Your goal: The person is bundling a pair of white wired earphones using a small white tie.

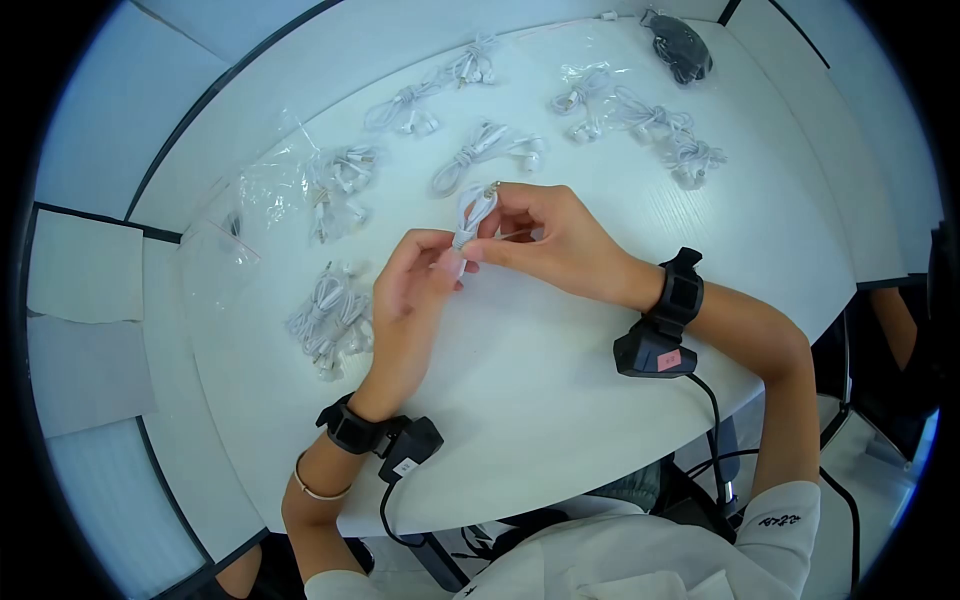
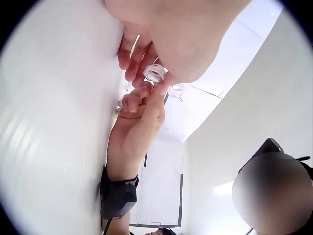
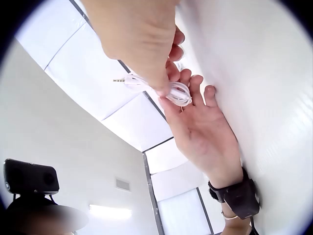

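Note:
A coiled bundle of white earphone cable (image 1: 475, 212) is held up over the white table, between both hands. My left hand (image 1: 408, 285) pinches its lower end with thumb and fingers. From the other side, my right hand (image 1: 570, 245) pinches the coil between thumb and fingers near its middle. In the right wrist view a metal jack plug (image 3: 119, 81) sticks out of one end, and cable loops (image 3: 182, 94) show at the other. Part of the bundle is hidden behind the fingers. The left wrist view shows a round loop of cable (image 2: 155, 72) between the two hands.
More white earphone bundles lie on the table (image 1: 560, 400): one just beyond the hands (image 1: 480, 155), others at back left (image 1: 410, 110), back right (image 1: 645, 118) and left (image 1: 330, 315). Clear plastic bags (image 1: 275, 190) lie at the left. A bagged dark item (image 1: 680, 48) sits at the far right.

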`<state>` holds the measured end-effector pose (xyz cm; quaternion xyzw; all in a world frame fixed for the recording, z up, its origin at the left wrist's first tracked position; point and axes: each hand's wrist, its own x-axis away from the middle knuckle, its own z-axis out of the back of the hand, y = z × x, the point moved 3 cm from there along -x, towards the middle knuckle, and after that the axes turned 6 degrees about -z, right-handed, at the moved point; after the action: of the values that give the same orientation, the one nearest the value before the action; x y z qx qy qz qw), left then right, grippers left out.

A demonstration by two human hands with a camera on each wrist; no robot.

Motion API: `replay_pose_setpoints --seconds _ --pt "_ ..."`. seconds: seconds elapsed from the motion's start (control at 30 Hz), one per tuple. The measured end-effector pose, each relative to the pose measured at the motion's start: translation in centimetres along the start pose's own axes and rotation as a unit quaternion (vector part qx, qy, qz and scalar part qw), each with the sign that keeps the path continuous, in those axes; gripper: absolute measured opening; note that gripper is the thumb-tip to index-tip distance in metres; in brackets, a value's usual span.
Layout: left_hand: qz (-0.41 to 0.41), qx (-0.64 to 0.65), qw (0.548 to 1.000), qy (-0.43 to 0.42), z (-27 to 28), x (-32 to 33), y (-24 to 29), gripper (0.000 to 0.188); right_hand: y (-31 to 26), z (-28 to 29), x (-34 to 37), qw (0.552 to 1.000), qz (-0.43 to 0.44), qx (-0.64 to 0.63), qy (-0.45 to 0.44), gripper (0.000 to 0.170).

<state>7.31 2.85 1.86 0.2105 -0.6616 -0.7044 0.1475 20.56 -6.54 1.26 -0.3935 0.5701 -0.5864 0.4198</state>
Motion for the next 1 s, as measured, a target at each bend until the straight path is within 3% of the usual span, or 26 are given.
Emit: replay_pose_setpoints --seconds 0.27,0.37,0.6,0.8,1.0 --pt "0.027 0.055 0.998 -0.013 0.1 -0.1 -0.6 0.025 0.0 -0.1 -0.2 0.999 0.037 -0.003 -0.001 0.017" --pt "0.031 0.079 0.996 -0.013 0.2 -0.1 -0.5 0.026 -0.7 0.1 -0.3 0.99 0.096 0.106 0.019 0.015" --pt "0.041 0.111 0.993 0.0 0.4 -0.2 -0.3 0.027 -1.2 0.1 0.0 0.959 0.149 0.233 0.054 0.011" --pt "0.032 0.102 0.994 0.017 0.6 -0.2 -0.7 0.029 -1.0 0.1 -0.3 0.988 0.067 0.135 0.037 0.012" --pt "0.038 0.098 0.994 0.012 0.4 -0.3 -0.5 0.031 -0.6 0.2 -0.1 0.99 0.057 0.119 0.044 0.013"
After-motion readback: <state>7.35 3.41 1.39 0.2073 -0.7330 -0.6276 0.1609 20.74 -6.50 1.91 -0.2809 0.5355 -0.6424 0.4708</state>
